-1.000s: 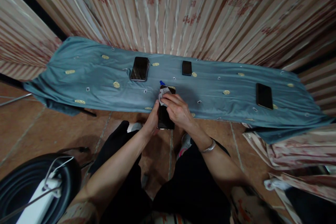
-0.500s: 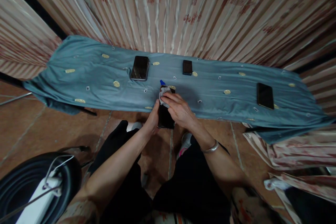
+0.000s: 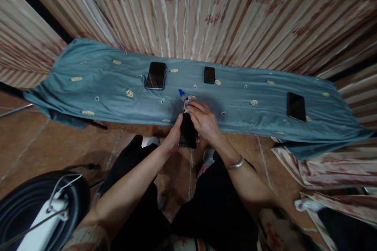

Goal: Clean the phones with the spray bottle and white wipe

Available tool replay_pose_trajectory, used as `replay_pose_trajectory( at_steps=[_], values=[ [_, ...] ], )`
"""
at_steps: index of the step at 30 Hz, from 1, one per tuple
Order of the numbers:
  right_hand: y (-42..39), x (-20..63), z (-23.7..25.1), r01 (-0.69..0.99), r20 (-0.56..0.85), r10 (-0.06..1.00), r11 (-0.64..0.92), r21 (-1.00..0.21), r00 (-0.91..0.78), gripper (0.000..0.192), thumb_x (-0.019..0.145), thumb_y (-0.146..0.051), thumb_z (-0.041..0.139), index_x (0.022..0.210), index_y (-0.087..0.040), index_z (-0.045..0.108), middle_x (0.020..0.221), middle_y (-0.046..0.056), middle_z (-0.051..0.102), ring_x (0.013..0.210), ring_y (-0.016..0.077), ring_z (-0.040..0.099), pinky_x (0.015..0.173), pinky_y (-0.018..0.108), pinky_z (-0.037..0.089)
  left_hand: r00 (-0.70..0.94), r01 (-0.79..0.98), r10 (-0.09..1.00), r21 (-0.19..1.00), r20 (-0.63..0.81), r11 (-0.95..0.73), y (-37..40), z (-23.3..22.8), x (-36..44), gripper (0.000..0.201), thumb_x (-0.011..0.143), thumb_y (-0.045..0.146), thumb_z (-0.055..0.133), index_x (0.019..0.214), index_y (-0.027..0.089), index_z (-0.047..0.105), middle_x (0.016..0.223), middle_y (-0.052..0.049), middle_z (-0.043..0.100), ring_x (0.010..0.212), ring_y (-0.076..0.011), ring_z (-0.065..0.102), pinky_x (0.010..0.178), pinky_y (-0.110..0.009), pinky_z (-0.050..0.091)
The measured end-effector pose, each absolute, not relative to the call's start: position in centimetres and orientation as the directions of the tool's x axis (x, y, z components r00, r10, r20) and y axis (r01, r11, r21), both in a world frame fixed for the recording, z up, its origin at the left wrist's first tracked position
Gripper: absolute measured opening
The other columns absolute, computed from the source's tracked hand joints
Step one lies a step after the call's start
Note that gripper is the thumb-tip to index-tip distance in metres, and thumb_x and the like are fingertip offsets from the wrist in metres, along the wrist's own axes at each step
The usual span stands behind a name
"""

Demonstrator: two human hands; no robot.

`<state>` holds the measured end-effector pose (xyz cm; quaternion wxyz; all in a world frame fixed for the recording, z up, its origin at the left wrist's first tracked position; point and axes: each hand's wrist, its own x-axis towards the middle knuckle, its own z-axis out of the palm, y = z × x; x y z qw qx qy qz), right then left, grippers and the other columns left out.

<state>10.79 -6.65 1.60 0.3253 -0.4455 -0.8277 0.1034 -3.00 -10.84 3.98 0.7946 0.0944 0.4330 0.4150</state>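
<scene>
A black phone (image 3: 188, 133) is gripped from its left side by my left hand (image 3: 174, 133), over the front edge of the cloth-covered table. My right hand (image 3: 206, 121) is closed on a small pale grey cloth (image 3: 187, 102) and presses it against the phone's upper end. Part of the cloth is hidden under my fingers. Just beyond the phone, a blue-tipped object (image 3: 182, 93) lies on the table; its near part is covered by the cloth and phone.
A blue-green patterned cloth (image 3: 118, 106) covers the long table. On it lie a dark phone (image 3: 156, 75), a small black square object (image 3: 209, 75) and another dark phone (image 3: 296, 107). A black hose coil (image 3: 79, 196) and a white power strip (image 3: 41, 223) are at lower left.
My right hand has shifted slightly right with the cloth, now bunched at the phone's upper edge. The phone has moved a little right and towards me, and more of the blue-tipped object shows.
</scene>
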Motion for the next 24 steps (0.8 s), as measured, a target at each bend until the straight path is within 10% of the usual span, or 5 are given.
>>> replay_pose_trajectory(
  at_steps=[10,24],
  values=[
    [-6.8,11.3,1.9,0.535,0.377,0.757,0.647,-0.544,-0.533,0.062,0.089,-0.003,0.043,0.137,-0.027,0.072,0.148,0.003,0.069,0.138,0.0210,0.064,0.119,0.043,0.054,0.200,-0.613,0.743,0.510,-0.639,0.603,-10.2,3.6,-3.5,0.057,0.111,0.050,0.035,0.149,0.017,0.061,0.111,-0.013,0.083,0.098,-0.0287,0.082,0.087,-0.042,0.068],
    [-6.3,11.2,1.5,0.650,0.464,0.799,0.590,-0.478,-0.383,0.031,0.105,-0.024,0.053,0.126,-0.022,0.075,0.137,0.012,0.073,0.128,0.0270,0.066,0.116,0.046,0.054,0.242,-0.535,0.784,0.595,-0.572,0.600,-11.1,4.4,-3.1,0.056,0.113,0.045,0.027,0.151,0.021,0.061,0.109,-0.010,0.083,0.098,-0.0255,0.082,0.086,-0.039,0.068]
  ],
)
